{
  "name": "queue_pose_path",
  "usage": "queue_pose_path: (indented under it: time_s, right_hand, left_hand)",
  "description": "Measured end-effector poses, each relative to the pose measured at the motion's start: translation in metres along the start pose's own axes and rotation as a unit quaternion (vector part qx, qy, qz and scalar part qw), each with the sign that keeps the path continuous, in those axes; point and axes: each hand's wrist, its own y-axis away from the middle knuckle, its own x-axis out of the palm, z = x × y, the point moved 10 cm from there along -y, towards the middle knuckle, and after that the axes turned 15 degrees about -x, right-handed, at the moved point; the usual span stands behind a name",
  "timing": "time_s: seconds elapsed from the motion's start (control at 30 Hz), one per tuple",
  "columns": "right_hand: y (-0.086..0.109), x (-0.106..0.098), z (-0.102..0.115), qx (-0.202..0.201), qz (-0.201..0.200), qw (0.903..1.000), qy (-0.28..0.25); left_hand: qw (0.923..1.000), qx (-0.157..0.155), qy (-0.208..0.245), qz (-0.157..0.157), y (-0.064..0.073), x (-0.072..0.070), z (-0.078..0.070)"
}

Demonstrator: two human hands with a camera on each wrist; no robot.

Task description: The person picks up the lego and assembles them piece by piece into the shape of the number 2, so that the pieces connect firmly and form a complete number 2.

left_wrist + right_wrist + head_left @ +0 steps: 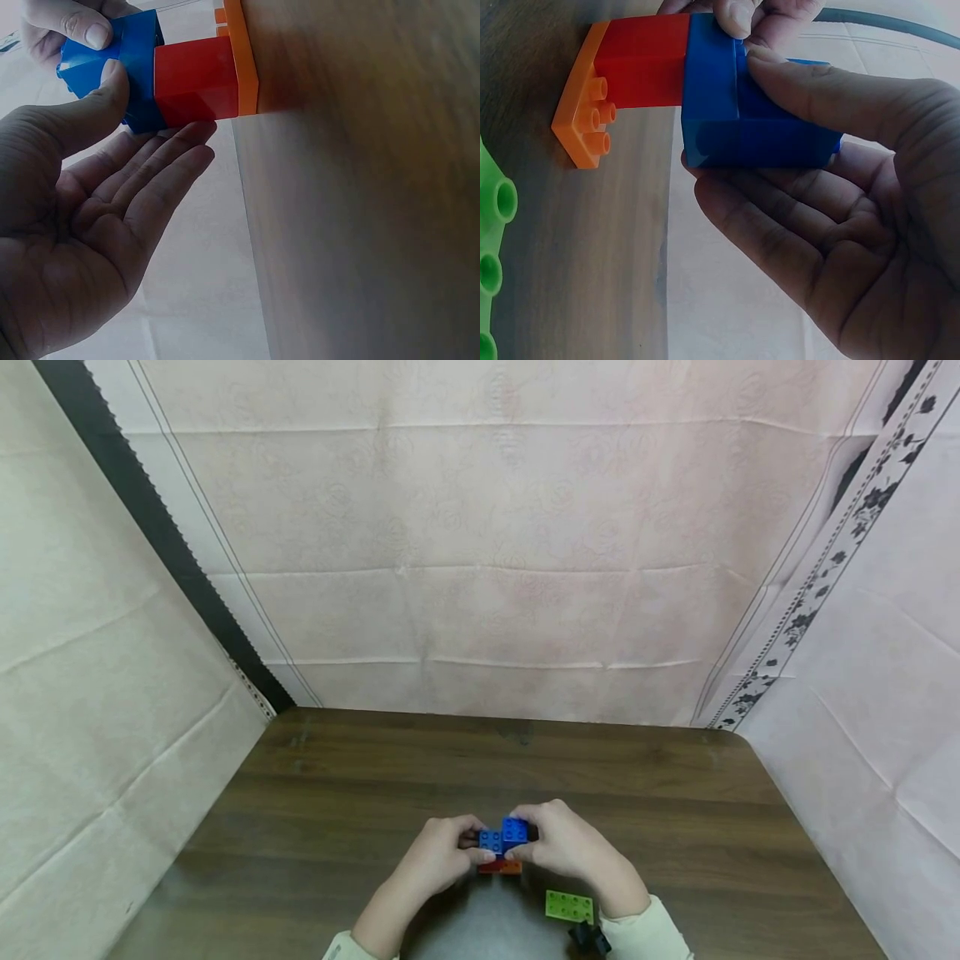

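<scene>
A small stack of toy building bricks stands on the table between both hands: an orange base brick [581, 105], a red brick [196, 81] on it, a long blue brick [710, 94] overhanging the red one, and a smaller blue brick [514, 832] on the overhanging end. My left hand [444, 853] has its thumb on the long blue brick and its fingers along the stack's far side, near the red brick. With thumb and fingers, my right hand [562, 839] pinches the upper blue brick. Parts of the stack are hidden behind the fingers in the head view.
Near the right forearm lies a green studded brick [569, 907], with a small black piece [589, 937] just in front of it. The brown wooden table [360, 777] is bordered by pale cloth [480, 610] at the back and both sides.
</scene>
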Motion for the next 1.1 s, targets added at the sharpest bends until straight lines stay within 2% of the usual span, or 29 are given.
queue_pose_path:
  time_s: [0.2, 0.47, 0.7, 1.1]
  right_hand:
    - [0.0032, -0.0008, 0.0010, -0.003, 0.003, 1.0000, -0.003]
    - [0.0013, -0.0057, 0.0019, -0.005, -0.003, 1.0000, 0.002]
    - [-0.0019, -0.0011, 0.0006, -0.004, 0.007, 1.0000, 0.003]
    - [0.0011, 0.0001, 0.0001, -0.016, 0.004, 0.9999, 0.003]
  left_hand:
    - [1.0000, -0.007, -0.002, 0.002, 0.0009, 0.0026, 0.0010]
    - [0.9999, 0.009, -0.005, -0.004, -0.0012, -0.0004, -0.0044]
    - [0.9999, -0.010, 0.001, -0.003, 0.0014, -0.0019, 0.0004]
    - [0.9999, -0.010, -0.009, 0.000, 0.0001, -0.0011, -0.0003]
